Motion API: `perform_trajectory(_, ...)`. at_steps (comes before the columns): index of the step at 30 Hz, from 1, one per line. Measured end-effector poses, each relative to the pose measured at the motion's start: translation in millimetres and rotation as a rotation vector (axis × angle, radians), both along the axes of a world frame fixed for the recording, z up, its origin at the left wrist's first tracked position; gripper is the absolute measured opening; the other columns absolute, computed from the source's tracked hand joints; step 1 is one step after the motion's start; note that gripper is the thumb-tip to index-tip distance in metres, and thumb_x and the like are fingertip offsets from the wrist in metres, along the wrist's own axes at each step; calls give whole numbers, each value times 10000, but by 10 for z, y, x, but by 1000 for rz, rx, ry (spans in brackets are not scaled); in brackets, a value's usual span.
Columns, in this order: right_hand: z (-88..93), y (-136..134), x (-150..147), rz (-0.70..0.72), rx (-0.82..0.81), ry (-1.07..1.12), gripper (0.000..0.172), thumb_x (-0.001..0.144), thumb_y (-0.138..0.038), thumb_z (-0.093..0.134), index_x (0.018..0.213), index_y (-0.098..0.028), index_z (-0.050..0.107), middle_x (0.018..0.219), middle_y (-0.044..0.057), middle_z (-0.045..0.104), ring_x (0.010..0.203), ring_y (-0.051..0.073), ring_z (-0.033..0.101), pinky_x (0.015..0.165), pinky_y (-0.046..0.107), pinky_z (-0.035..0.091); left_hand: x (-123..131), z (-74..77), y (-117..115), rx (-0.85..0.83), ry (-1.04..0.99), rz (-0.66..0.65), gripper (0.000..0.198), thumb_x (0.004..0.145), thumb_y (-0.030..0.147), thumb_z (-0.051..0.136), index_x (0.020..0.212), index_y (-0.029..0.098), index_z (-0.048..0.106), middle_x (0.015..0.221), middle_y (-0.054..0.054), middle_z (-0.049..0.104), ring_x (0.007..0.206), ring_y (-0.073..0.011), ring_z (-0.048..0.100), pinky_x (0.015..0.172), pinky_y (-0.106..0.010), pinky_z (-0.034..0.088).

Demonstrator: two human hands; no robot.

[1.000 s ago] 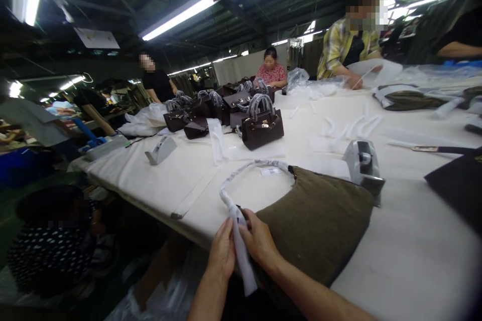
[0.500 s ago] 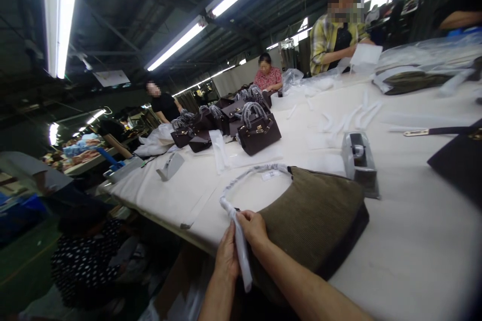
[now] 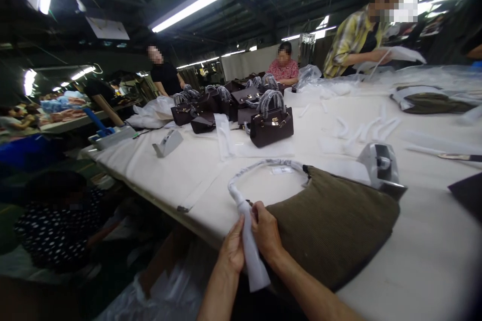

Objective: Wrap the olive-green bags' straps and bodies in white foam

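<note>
An olive-brown corduroy bag (image 3: 335,220) lies flat on the white table (image 3: 196,180) in front of me. Its curved handle (image 3: 263,164) is wound in white wrapping. A loose end of the white wrapping strip (image 3: 253,256) hangs down off the table's near edge. My left hand (image 3: 232,247) is closed on the left side of that strip. My right hand (image 3: 266,230) pinches it from the right, close to where the handle meets the bag.
A grey tape dispenser (image 3: 382,165) stands right of the bag, another (image 3: 168,143) at the left. Several dark handbags (image 3: 271,125) with wrapped handles sit farther back. Other people work along the far side; one crouches low at left (image 3: 56,210). White strips lie scattered.
My hands stay on the wrapping strip at the handle's end; the loose end now hangs wider below them. The view has swung, and the co-worker at the far right has raised a white sheet.
</note>
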State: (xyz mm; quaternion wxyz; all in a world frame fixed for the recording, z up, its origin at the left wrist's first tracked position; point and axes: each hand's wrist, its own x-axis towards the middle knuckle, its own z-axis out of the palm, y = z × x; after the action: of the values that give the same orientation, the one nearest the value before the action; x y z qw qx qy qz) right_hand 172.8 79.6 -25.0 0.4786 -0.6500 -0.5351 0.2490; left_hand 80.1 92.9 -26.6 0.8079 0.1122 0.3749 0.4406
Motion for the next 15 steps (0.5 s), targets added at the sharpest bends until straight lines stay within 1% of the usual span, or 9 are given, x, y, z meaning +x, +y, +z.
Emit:
perform_trajectory(1,-12,4,-2,3,21,-3,56,785,-225,451,771,-205,501,672,-1,535,615,150,492,603,251,362,-1,-11,8,-12,-19,-10,182,784,171,596,940,78,615,820,-94,674,808,-201,651,802,-285,507)
perform_trajectory(3,-28,7,4,28,39,15,96,775,-231,463,690,-200,494,646,-9,515,618,144,481,600,244,369,-11,-36,22,-23,-44,-7,167,771,171,612,916,86,621,796,-83,674,817,-205,649,804,-283,501)
perform_trajectory(5,-29,2,28,81,18,67,133,788,-264,459,703,-193,534,635,-10,522,612,145,486,589,242,386,-33,-61,38,-23,-62,3,152,753,173,634,883,93,626,765,-72,672,800,-202,649,796,-278,498)
perform_trajectory(8,-3,-22,87,220,2,154,212,807,-300,455,855,-186,626,749,18,603,711,169,547,682,270,432,-72,-98,62,-16,-89,5,161,735,198,658,852,91,629,701,-61,661,714,-189,647,754,-280,506)
perform_trajectory(11,49,-70,144,360,-6,233,281,797,-316,494,999,-199,649,922,45,635,859,198,562,799,313,434,-103,-133,79,-16,-122,7,159,741,212,655,834,87,623,661,-50,648,620,-157,626,707,-274,510)
perform_trajectory(13,81,-108,161,424,-71,348,333,800,-355,503,1076,-217,629,1037,55,616,907,206,556,791,324,450,-114,-154,84,-21,-153,-1,167,750,227,647,847,95,616,694,-54,654,616,-152,620,684,-279,512)
perform_trajectory(15,99,-137,157,421,-152,485,389,791,-401,521,1134,-234,598,1109,54,594,881,201,565,737,320,473,-117,-176,88,-26,-183,-12,187,750,247,649,859,102,608,723,-61,655,626,-160,621,656,-289,513)
